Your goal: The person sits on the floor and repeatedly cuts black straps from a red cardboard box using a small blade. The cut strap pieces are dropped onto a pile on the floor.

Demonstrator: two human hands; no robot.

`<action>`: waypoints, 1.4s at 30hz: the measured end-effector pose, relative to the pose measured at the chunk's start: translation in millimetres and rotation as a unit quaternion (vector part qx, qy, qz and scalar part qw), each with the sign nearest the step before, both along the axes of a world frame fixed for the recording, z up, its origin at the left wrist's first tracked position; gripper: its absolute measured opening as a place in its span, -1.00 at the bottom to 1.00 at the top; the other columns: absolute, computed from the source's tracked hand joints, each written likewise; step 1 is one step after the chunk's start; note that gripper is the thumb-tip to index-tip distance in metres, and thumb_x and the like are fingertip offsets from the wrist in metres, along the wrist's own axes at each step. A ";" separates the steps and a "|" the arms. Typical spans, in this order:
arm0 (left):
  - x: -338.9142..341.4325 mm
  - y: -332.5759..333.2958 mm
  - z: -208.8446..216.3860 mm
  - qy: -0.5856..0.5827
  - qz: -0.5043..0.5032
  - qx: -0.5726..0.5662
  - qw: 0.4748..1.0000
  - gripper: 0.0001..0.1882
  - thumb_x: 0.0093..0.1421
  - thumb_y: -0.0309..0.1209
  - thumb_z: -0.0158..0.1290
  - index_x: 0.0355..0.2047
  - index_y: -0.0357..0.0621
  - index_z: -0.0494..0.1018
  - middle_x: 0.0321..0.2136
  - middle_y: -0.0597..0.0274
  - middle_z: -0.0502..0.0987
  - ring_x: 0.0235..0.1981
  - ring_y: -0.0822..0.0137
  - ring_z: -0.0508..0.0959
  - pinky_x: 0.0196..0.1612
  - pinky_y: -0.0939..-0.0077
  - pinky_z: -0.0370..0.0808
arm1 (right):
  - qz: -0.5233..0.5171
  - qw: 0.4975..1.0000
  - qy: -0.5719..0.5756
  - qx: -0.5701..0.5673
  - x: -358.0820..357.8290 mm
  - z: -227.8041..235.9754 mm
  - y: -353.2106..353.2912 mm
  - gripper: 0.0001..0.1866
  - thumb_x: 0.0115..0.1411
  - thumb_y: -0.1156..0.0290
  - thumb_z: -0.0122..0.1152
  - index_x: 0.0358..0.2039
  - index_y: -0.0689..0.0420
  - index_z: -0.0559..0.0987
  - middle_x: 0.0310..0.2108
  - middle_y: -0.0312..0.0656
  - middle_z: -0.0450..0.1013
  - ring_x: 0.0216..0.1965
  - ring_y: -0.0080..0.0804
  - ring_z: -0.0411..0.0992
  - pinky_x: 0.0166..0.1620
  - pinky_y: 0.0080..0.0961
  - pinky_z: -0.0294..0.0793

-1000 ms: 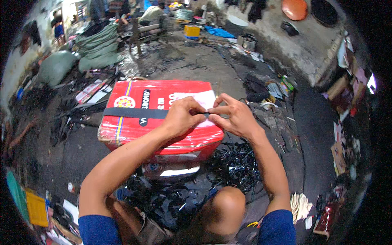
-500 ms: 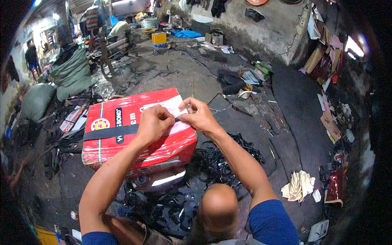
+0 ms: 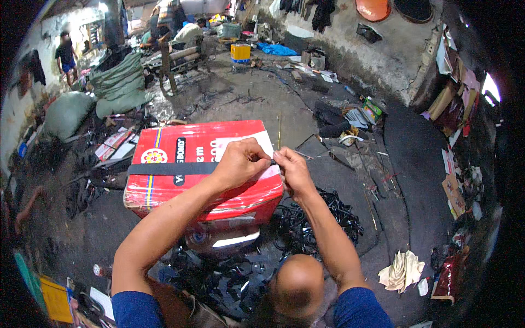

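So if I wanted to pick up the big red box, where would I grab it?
Probably the red box is best held by its left and right ends, one palm from each side: it's wide and flat-topped, with no handle showing. The dark band mostly lies flat, offering little grip.

Clocked from the box [image 3: 191, 156], we have: strip [image 3: 164, 169] along its top from nine o'clock | cord pile [image 3: 331, 221] at four, near | cloth [image 3: 402, 271] farther out at four | sack [image 3: 68, 116] at ten

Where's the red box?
In the head view, the red box is just left of centre, under the left hand, with a black tangle at its lower right.
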State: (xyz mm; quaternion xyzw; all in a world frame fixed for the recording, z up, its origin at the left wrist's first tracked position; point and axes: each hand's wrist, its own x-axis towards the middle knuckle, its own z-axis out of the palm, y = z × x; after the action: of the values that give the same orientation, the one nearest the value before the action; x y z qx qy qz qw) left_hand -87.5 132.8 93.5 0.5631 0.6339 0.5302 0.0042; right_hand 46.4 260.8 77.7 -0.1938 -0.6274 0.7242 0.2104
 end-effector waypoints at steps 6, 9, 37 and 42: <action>-0.5 12.9 -3.1 -0.011 -0.025 0.022 0.999 -0.89 0.07 -0.48 0.28 -0.47 -0.28 0.62 -0.53 0.17 0.58 -0.50 0.39 0.56 -0.40 0.45 0.48 | 0.054 0.974 0.029 -0.220 6.7 -14.7 9.0 -0.60 0.39 -0.12 0.07 -0.30 -0.03 0.46 -0.64 -0.51 0.23 -0.76 -0.70 0.12 -0.76 -0.70 0.02; 0.3 12.0 -0.8 -0.024 -0.026 0.032 0.999 -0.89 0.05 -0.48 0.25 -0.49 -0.30 0.62 -0.54 0.11 0.57 -0.52 0.31 0.58 -0.43 0.39 0.50 | -0.009 0.987 -0.010 -0.162 7.0 9.5 13.9 -0.31 0.28 -0.44 -0.06 -0.25 0.02 0.52 -0.59 -0.38 0.44 -0.72 -0.61 0.32 -0.74 -0.69 0.12; -0.8 10.0 4.8 -0.049 -0.024 -0.013 0.998 -0.90 0.06 -0.50 0.28 -0.43 -0.28 0.66 -0.49 0.16 0.64 -0.46 0.41 0.62 -0.34 0.51 0.55 | -0.198 0.856 -0.310 0.364 34.5 -375.9 66.6 -0.69 0.27 0.27 0.14 -0.48 0.25 0.60 -0.34 0.09 0.57 -0.27 0.18 0.51 -0.15 0.03 0.47; -0.4 19.3 3.7 -0.045 -0.055 0.002 0.997 -0.91 0.08 -0.49 0.28 -0.41 -0.26 0.67 -0.49 0.17 0.63 -0.46 0.41 0.61 -0.35 0.50 0.55 | -0.241 0.824 -0.307 0.410 66.7 -452.8 87.7 -0.70 0.20 0.31 0.10 -0.54 0.27 0.61 -0.45 0.13 0.57 -0.36 0.18 0.54 -0.21 0.05 0.49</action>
State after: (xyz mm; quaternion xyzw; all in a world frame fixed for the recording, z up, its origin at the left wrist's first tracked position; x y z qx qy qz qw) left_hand -87.9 152.1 97.2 0.5729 0.6000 0.5551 0.0604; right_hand 113.1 348.5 -375.1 -0.4471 -0.8321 0.2297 0.2344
